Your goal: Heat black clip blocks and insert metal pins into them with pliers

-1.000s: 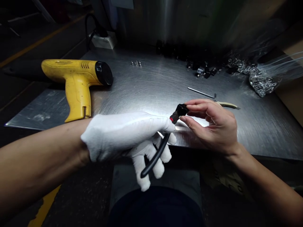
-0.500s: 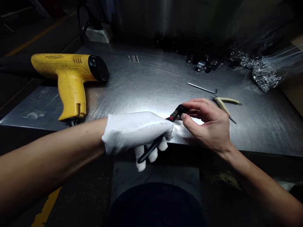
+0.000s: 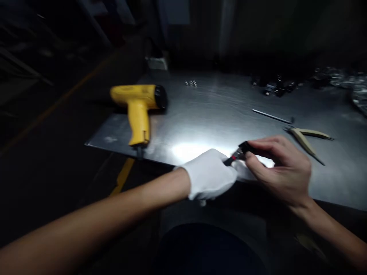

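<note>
My left hand point(image 3: 210, 173), in a white glove, is closed round a black-handled tool point(image 3: 229, 161) with a red mark near its head. Bare, my right hand point(image 3: 279, 166) pinches a small black part point(image 3: 245, 147) between thumb and fingers at the tool's tip. Both hands are over the front edge of the metal table point(image 3: 200, 118). The tool's handle is mostly hidden by the glove, and the picture is somewhat blurred.
A yellow heat gun point(image 3: 139, 114) lies at the left. Pliers point(image 3: 305, 143) and a thin metal rod point(image 3: 271, 115) lie beyond my right hand. Small metal pieces point(image 3: 190, 83), black parts point(image 3: 279, 89) and a bag of metal pieces point(image 3: 359, 93) are farther back.
The camera view has shifted, so the table and its objects appear farther right and mostly lower. My left hand has turned, hiding the tool's handle. Both hands keep their hold.
</note>
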A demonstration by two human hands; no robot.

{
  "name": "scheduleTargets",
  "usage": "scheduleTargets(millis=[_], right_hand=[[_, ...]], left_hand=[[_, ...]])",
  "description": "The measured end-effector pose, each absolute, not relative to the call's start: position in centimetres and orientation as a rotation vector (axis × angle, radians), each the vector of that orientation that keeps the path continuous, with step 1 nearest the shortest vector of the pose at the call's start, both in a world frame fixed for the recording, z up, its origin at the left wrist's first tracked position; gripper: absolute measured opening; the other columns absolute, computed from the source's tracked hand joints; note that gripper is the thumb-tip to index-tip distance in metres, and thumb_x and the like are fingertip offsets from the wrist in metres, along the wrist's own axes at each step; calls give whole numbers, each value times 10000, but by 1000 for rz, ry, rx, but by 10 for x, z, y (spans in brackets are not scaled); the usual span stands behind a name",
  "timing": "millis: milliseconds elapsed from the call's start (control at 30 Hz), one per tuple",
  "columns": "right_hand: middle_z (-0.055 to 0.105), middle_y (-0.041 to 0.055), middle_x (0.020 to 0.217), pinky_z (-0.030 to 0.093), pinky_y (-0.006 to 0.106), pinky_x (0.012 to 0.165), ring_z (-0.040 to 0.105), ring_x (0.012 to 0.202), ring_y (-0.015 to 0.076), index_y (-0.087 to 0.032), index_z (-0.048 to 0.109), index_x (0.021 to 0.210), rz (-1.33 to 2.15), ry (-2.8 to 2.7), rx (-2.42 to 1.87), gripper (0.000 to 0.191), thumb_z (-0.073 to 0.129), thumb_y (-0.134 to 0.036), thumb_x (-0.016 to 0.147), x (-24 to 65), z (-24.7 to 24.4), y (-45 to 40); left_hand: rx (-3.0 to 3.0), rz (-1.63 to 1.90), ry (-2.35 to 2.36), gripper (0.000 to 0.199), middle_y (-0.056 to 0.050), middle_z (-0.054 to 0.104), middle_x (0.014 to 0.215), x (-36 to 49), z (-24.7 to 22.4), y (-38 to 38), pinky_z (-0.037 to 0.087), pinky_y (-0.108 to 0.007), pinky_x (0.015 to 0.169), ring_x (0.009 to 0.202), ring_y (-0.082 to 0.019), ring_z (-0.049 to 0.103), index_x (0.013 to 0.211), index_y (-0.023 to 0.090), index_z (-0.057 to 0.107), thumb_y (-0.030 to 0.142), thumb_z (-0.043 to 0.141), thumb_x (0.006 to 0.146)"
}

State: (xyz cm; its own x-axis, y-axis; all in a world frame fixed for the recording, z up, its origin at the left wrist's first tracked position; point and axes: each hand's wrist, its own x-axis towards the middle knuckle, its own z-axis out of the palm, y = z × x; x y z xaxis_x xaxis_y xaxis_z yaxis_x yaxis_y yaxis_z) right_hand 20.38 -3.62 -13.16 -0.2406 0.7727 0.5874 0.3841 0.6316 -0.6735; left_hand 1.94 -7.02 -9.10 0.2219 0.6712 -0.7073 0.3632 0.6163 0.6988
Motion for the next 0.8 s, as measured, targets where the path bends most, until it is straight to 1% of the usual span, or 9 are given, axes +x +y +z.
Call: scheduleTargets(millis=[100,233,333,400,467,500,600,667,800], right_hand=[[681,42,1005,562,317,756,654,874,180,-189,757,1074,384,-1942,-881,185,752,-177,889,195,-123,-39],[650,53,1121,576,213,726,647,977,155,-179,711,1171,492,-2116,-590,223,688,-158,950,165,-108,-49],[634,68,1170,571,248,808,645,1012,174,-180,670,1204,607,-2105,-402,226,646,-179,979,126,-100,-53],[652,50,1138,557,280,814,656,964,181,-213,666,1169,719,-2103,-541,213,593,-354,1027,90,-96,-49],[681,26,1058,548,297,778,667,909,188,-253,673,1118,856,-2213,-840,402,431,-569,1067,45,-93,-39],[694,33,1012,543,325,785,674,890,207,-254,680,1096,880,-2282,-976,502,347,-629,1071,21,-91,-33],[692,113,848,536,414,796,681,828,285,-181,699,914,834,-2456,-1181,645,400,-743,1010,-49,-88,-15],[679,118,843,540,434,832,676,837,271,-143,682,883,786,-2532,-1308,647,484,-751,984,-84,-91,-6],[665,80,961,542,424,888,655,910,221,-126,665,963,720,-2562,-1499,493,640,-618,982,-117,-106,7]], left_hand=[[1003,424,1355,338,4,569,577,11,-98,-90,349,-248,375,407,-141,514,791,209,610,514,513,899],[925,737,1424,398,20,529,617,-9,-105,-130,339,-235,454,491,-109,473,799,205,569,567,487,943],[950,1064,1585,379,-10,575,730,-31,-114,-168,419,-243,613,649,-114,516,809,173,594,517,533,958],[801,1154,1680,431,-32,608,758,-50,-122,-193,425,-259,597,630,-125,522,882,169,605,580,500,960],[674,1254,1728,474,-53,635,824,-69,-130,-217,432,-270,607,646,-130,531,933,169,613,637,535,923],[601,1320,1694,505,-52,626,824,-77,-133,-227,431,-275,600,639,-130,528,952,170,608,668,540,905],[343,1494,1537,576,-9,556,766,-97,-137,-251,428,-285,591,605,-121,515,983,183,593,741,577,840],[211,1579,1436,586,21,517,738,-106,-136,-260,440,-295,615,584,-104,502,988,197,593,747,640,790],[50,1691,1093,590,37,522,737,-120,-138,-268,440,-302,614,555,-88,503,1004,230,593,754,677,745]])
